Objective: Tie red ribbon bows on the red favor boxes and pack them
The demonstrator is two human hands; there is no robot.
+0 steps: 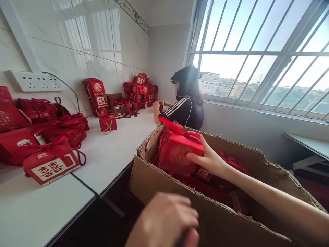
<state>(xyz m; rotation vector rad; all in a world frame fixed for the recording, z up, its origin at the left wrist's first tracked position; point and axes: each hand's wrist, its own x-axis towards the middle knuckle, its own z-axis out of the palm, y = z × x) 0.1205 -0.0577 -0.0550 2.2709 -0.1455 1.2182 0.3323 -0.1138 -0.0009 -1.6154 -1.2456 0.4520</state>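
My right hand (209, 159) grips a red gift box (181, 149) with a ribbon bow on top, thumb on its near face and fingers behind. The box is tilted over the left end of a large open cardboard carton (164, 180). More red boxes (204, 174) and ribbons lie inside the carton, partly hidden by my right hand and arm. My left hand (167, 219), somewhat blurred, hovers in front of the carton's near wall. Its fingers are loosely bent, with a gap to the thumb and nothing visible in it.
A white table (108, 161) on the left carries several red gift boxes (53, 163), a small red box (108, 123) with a rope handle and stacked boxes (140, 92) by the wall. Another person (185, 106) sits beyond the carton, hands at a small red item. Barred windows are right.
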